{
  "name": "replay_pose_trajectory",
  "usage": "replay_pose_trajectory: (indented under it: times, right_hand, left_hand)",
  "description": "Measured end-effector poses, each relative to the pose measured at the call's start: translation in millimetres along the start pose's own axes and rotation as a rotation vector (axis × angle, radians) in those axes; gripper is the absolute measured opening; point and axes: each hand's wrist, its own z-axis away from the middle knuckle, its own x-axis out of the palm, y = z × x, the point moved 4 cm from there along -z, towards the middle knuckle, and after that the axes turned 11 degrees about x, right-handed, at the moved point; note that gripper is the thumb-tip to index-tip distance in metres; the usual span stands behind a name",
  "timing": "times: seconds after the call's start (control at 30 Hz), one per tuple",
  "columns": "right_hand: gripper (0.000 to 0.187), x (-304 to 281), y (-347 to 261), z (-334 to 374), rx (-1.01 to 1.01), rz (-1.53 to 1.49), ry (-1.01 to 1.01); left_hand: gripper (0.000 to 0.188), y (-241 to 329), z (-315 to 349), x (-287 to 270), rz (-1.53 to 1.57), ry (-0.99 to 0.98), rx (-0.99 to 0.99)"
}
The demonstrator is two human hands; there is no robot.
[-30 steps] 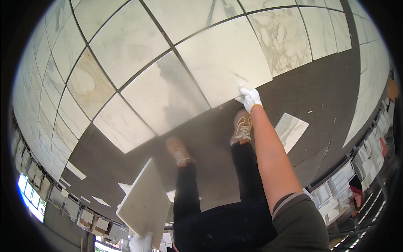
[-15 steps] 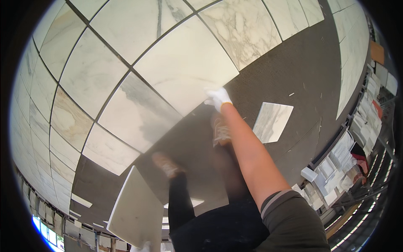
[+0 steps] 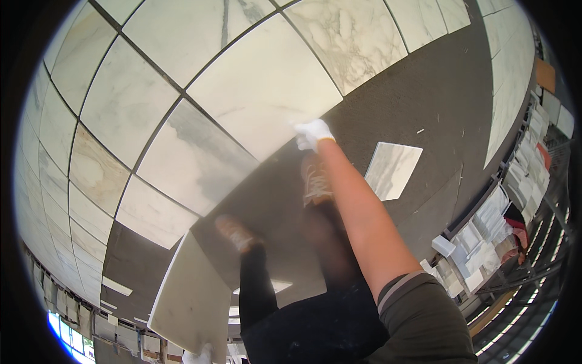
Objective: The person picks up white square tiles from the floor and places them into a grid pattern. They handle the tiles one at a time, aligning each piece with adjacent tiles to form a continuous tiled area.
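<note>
My right hand [image 3: 314, 133], in a white glove, is at the near corner of a large pale marble slab [image 3: 260, 85] lying on the dark floor. Its fingers are bent at the slab's edge, and their tips are hard to make out. At the lower left, my left hand [image 3: 197, 355], also gloved in white, grips the bottom of a second marble slab [image 3: 191, 291]. That slab stands tilted beside my left leg, and most of this hand is out of the picture. A grey-veined marble slab [image 3: 197, 155] lies left of the pale one.
More marble slabs [image 3: 127, 103] lie in rows with narrow gaps across the floor. Right of my arm lies a small marble piece [image 3: 393, 170], with thin chips around it. Stacked stone pieces [image 3: 485, 236] line the right side. My shoes [image 3: 315, 182] stand on dark floor.
The slab in my left hand has risen slightly, and more of that glove shows. My right hand's fingers have curled in at the slab's edge. The view has shifted a little.
</note>
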Motion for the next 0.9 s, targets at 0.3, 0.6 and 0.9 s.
replay_pose_trajectory:
  times: [0.3, 0.6, 0.9]
  right_hand:
    - [0.043, -5.7, -8.4, 11.3, -0.055, 0.473, 0.178]
    - [0.057, -8.6, 4.9, 40.2, -0.314, 1.039, 0.462]
    - [0.038, 35.4, 42.8, 80.5, -0.216, 0.961, 0.392]
  left_hand:
    - [0.029, -18.2, -0.1, 1.1, 0.029, 0.007, -0.067]
    - [0.034, -45.0, 1.3, 3.0, -0.014, -0.011, -0.168]
    - [0.038, -78.4, 6.0, 10.8, 0.008, -0.062, -0.017]
